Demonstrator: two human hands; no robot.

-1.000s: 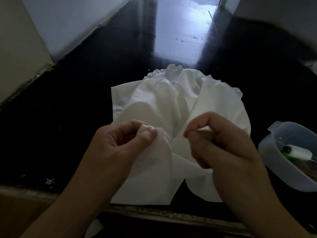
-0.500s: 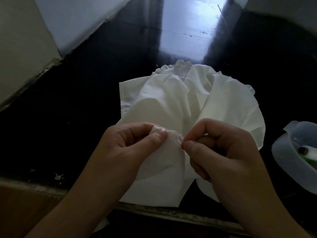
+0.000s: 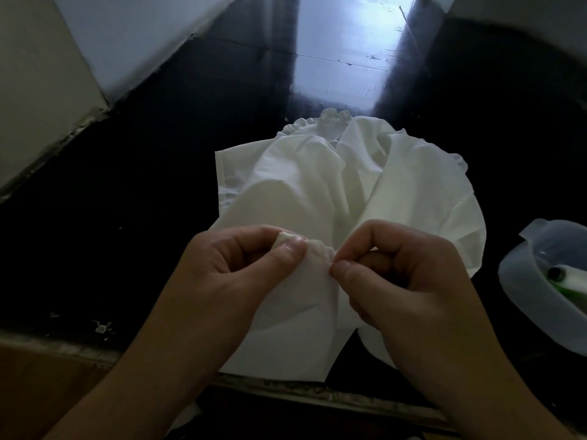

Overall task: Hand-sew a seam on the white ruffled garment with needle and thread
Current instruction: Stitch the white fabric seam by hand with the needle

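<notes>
The white ruffled garment (image 3: 365, 185) lies spread on a dark glossy floor, its frilled edge at the far side. My left hand (image 3: 235, 274) pinches a bunched fold of the near edge between thumb and fingers. My right hand (image 3: 394, 274) has its thumb and forefinger pressed together right at that gathered fold, touching the cloth. The needle and thread are too small and dim to make out between the fingertips.
A translucent plastic tub (image 3: 524, 290) stands at the right edge, with a white thread spool (image 3: 571, 277) and something green inside. A raised step edge (image 3: 286, 389) runs along the near side under the cloth. A pale wall (image 3: 41, 90) rises at the left.
My right hand has moved left and closed the gap to the fold held by my left hand. The view has shifted, so the tub sits farther right.
</notes>
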